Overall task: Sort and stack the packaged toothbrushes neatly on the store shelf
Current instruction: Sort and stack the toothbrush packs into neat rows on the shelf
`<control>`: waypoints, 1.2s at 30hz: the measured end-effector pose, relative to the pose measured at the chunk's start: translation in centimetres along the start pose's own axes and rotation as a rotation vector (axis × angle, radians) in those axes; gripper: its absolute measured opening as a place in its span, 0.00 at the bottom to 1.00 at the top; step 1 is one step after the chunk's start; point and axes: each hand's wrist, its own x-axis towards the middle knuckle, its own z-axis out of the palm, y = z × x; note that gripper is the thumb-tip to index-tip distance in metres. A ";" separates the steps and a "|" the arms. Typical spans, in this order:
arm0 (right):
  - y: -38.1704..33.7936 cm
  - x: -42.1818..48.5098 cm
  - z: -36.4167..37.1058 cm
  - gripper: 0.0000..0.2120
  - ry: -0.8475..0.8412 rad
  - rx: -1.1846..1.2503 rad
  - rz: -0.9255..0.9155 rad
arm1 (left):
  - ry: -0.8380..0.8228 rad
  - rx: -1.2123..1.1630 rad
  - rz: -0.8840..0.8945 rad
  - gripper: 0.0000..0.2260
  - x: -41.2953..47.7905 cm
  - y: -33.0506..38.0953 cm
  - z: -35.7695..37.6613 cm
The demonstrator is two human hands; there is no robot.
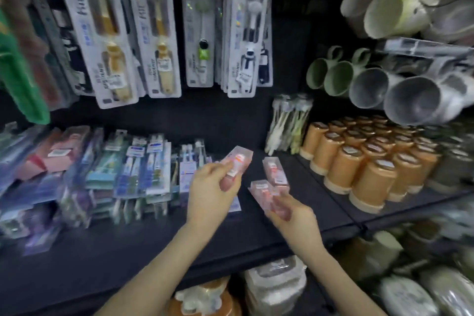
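My left hand [213, 191] grips a pink toothbrush pack [237, 160] in a clear case, tilted up to the right above the black shelf [107, 259]. A second pink pack [264, 195] is pinched at its near end by my right hand [295, 215]. A third pink pack [275, 170] lies on the shelf just behind it. Rows of stacked toothbrush packs [128, 174] in blue, teal and pink fill the shelf's left half.
Carded toothbrushes [154, 33] hang on pegs above. Orange cups [369, 161] crowd the shelf to the right, with bagged white brushes [289, 126] behind them. Green and grey mugs [372, 84] hang at upper right. More goods sit on the lower shelf [277, 287].
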 end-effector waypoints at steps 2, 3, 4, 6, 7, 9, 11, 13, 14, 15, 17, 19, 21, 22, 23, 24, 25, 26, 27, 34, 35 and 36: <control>0.6 1.0 0.8 0.17 -0.007 -0.162 -0.038 | -0.057 0.083 -0.004 0.13 0.2 0.1 3.0; 0.7 1.6 1.0 0.16 0.008 -0.254 -0.076 | -0.092 0.136 -0.012 0.12 0.5 0.1 4.2; 0.9 2.1 1.1 0.16 0.033 -0.325 -0.116 | -0.140 0.194 -0.030 0.12 0.7 0.1 5.1; 1.3 2.7 1.0 0.19 0.086 -0.395 -0.195 | -0.289 0.310 -0.071 0.17 1.4 -0.1 6.6; 1.9 3.0 0.8 0.20 0.111 -0.405 -0.226 | -0.398 0.376 -0.077 0.21 1.7 -0.2 7.2; 3.4 3.6 0.5 0.24 0.080 -0.388 -0.235 | -0.590 0.470 -0.047 0.25 2.1 -0.2 7.7; 5.1 4.2 0.2 0.27 -0.012 -0.363 -0.212 | -0.682 0.477 -0.008 0.20 2.4 -0.5 7.7; 6.4 5.2 -0.1 0.28 -0.143 -0.257 -0.177 | -0.746 0.491 0.046 0.19 2.8 -0.8 7.3; 6.7 5.8 -0.2 0.28 -0.183 -0.192 -0.162 | -0.769 0.507 0.075 0.21 3.0 -0.9 7.2; 6.9 6.5 -0.2 0.28 -0.206 -0.142 -0.146 | -0.775 0.525 0.107 0.22 3.4 -1.1 7.1; 7.1 7.8 -0.3 0.28 -0.232 -0.085 -0.122 | -0.751 0.567 0.173 0.23 4.2 -1.6 7.1; 7.1 8.9 0.0 0.28 -0.257 -0.051 -0.106 | -0.741 0.585 0.194 0.25 5.0 -2.4 7.4; 7.1 9.9 0.5 0.28 -0.257 -0.029 -0.117 | -0.728 0.566 0.183 0.27 5.4 -3.1 7.8; 7.1 10.4 0.7 0.28 -0.257 -0.026 -0.126 | -0.706 0.556 0.185 0.27 5.5 -3.4 8.0; 7.1 10.7 1.0 0.28 -0.255 -0.027 -0.132 | -0.677 0.552 0.194 0.26 5.6 -3.7 8.2; 7.1 11.1 1.2 0.27 -0.248 -0.031 -0.134 | -0.648 0.554 0.207 0.25 5.8 -4.0 8.3; 7.1 11.4 1.4 0.27 -0.236 -0.046 -0.136 | -0.622 0.558 0.218 0.25 5.9 -4.3 8.5; 7.1 11.6 1.5 0.27 -0.218 -0.073 -0.146 | -0.604 0.563 0.226 0.26 6.1 -4.5 8.6; 7.0 11.8 1.6 0.26 -0.193 -0.111 -0.165 | -0.594 0.571 0.230 0.26 6.3 -4.7 8.7; 6.7 10.9 1.0 0.16 -0.053 -0.199 -0.245 | -0.633 0.612 0.223 0.28 6.6 -5.5 8.3; 6.5 10.7 0.8 0.17 -0.047 -0.243 -0.250 | -0.636 0.594 0.228 0.28 6.4 -5.3 8.1; 6.1 10.6 0.6 0.19 -0.031 -0.297 -0.260 | -0.628 0.568 0.243 0.28 6.3 -4.9 7.8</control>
